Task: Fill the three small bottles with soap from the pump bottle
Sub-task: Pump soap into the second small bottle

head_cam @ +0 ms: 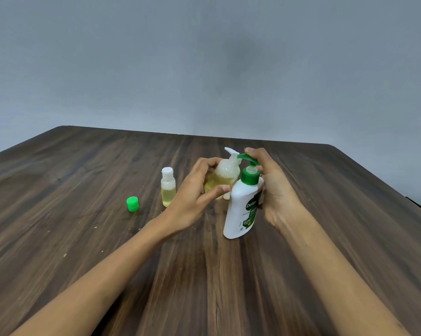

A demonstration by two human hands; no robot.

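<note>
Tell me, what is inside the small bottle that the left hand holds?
The small bottle in the left hand holds yellowish liquid below and white foam above. The fingers cover part of its lower body, so the bottom is hidden.

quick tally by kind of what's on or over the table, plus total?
Pump bottle: 1
Small bottles showing: 2, the capped small bottle standing, the held small bottle in the left hand
Loose green cap: 1
Hands: 2, the right hand on the pump
Total: 6
</note>
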